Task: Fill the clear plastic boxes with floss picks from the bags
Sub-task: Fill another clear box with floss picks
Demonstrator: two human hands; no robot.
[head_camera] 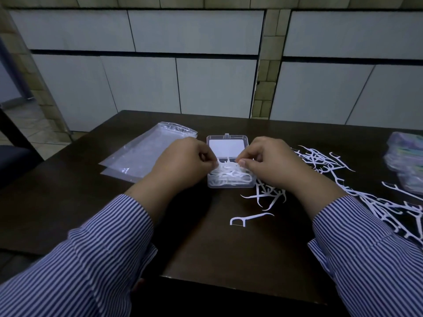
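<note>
Head cam is looking down at a dark wooden table (206,248) where a person in a striped shirt is working over a clear plastic box (230,178). Its hinged lid (227,146) is lying flat open behind it, away from the person, which makes sense since that keeps it out of the way of both hands.

The box is sitting dead centre between the hands and is already holding a tangled heap of white floss picks (231,173) that's mounding up past the rim. The left hand (183,163) is curling its fingers in at the left edge of that heap, and the right hand (270,163) is doing the same from the right, thumb and fingertips pinching at picks on top. I'm guessing they're tucking and squashing the pile down so the lid can close, but that's just my read.

The supply is lying loose to the right: a big scatter of floss picks (320,161) running toward the near right edge, with a single pick (247,219) lying apart in front of the box. So the right hand is getting the short reach.

Two flat, empty-looking clear bags (142,156) are being parked off to the left, out of the way. A stack of something wrapped (405,161) is sitting at the far right, too blurry to name.
</note>
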